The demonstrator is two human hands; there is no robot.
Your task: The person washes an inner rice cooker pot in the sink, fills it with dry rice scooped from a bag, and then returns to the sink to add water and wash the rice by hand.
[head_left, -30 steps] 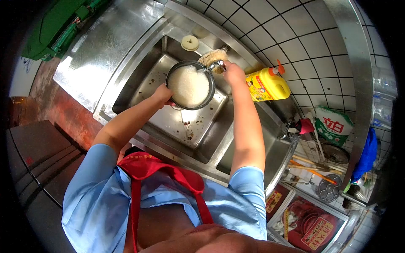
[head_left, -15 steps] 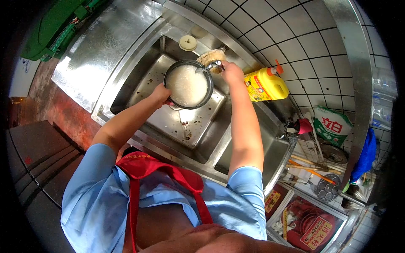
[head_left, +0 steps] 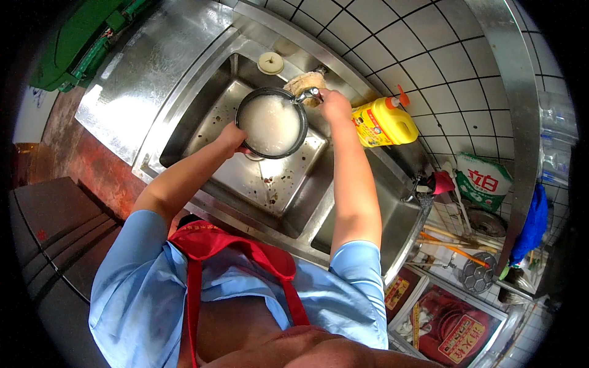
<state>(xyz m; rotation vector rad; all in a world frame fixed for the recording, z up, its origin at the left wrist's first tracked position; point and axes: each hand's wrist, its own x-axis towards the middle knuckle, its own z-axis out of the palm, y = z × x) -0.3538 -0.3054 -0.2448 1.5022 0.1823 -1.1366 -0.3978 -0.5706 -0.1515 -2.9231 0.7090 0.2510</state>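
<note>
A dark round pot of cloudy whitish liquid is held over the left basin of the steel sink. Pale grain-like bits show faintly in the liquid; I cannot make them out clearly. My left hand is closed on the pot's left rim, its fingers partly hidden below. A metal faucet reaches over the pot's upper right edge. My right hand has its fingers closed around the faucet's handle end. Dark food scraps are scattered on the basin floor beneath the pot.
Behind the faucet lies a tan scrubbing pad, near a round pale lid. A yellow detergent bottle stands right of my right hand. The second basin lies under my right forearm. A tiled wall rises behind.
The liquid in the pot looks cloudier and its surface pattern has shifted. Both hands keep their places on the pot and faucet; the whole view has moved very slightly.
</note>
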